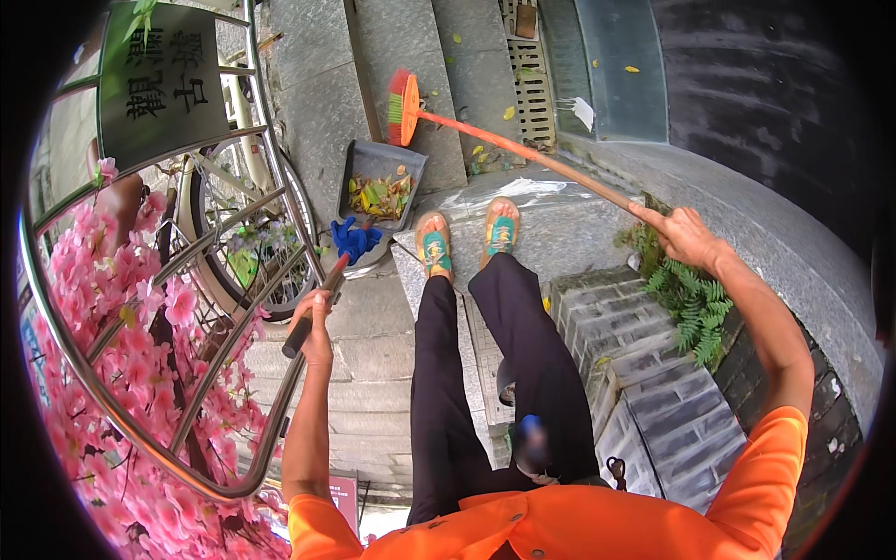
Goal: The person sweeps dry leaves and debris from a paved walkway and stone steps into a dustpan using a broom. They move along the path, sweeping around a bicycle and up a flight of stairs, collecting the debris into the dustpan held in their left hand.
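My right hand (689, 235) is closed round the top of a broom (523, 149), index finger stretched along its orange stick. The broom's orange head, with red and green bristles, rests on a stone step ahead of me. In my left hand (317, 329) is the handle of a grey dustpan (415, 170), gripped near its black end. Yellow and brown leaves (378, 198) lie in the pan. Blue cloth (353, 240) is knotted round the handle's lower part. The bristles are just beyond the pan's far right side, seemingly apart from it.
A metal railing (271, 121) with a dark sign (163, 84) runs along the left, near a bicycle wheel (201, 205) and pink blossoms (103, 373). Stone steps (401, 42) lie ahead, beside a drain grate (535, 103) and white scrap (583, 113). A fern (689, 303) grows by brickwork at right.
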`<control>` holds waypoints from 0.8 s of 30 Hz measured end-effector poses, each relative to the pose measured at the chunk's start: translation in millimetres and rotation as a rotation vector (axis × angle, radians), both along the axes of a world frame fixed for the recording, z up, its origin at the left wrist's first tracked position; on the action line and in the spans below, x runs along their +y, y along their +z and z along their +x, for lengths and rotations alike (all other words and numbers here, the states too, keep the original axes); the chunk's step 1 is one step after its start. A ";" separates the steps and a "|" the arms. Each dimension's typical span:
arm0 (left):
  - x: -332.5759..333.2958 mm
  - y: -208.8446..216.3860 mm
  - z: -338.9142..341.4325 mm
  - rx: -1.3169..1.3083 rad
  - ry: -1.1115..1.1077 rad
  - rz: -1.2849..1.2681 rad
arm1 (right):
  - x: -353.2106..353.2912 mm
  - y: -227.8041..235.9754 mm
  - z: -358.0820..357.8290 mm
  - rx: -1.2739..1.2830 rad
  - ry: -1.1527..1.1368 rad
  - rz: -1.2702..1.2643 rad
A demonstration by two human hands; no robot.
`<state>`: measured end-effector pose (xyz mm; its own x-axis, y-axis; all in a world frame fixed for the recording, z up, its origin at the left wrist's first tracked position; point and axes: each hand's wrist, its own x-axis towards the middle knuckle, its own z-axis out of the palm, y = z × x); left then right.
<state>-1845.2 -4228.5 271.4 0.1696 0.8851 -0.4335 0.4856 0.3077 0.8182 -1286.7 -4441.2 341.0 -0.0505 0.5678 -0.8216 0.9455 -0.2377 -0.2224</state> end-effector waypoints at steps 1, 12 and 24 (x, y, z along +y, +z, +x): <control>2.0 -0.6 9.0 -0.023 -0.030 0.012 | 0.2 6.3 2.1 0.011 -0.067 -0.020; 13.8 -79.8 99.4 0.040 0.020 -0.053 | 14.1 -11.4 -51.8 0.130 -0.526 0.009; -10.5 -212.7 163.1 0.094 0.289 -0.096 | 42.6 -68.9 -82.5 0.290 -0.773 0.083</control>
<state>-1682.1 -4239.1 58.7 -0.1282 0.8452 -0.5189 0.4387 0.5176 0.7346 -1369.2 -4398.6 272.1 0.1752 0.5879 -0.7897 0.4248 -0.7688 -0.4781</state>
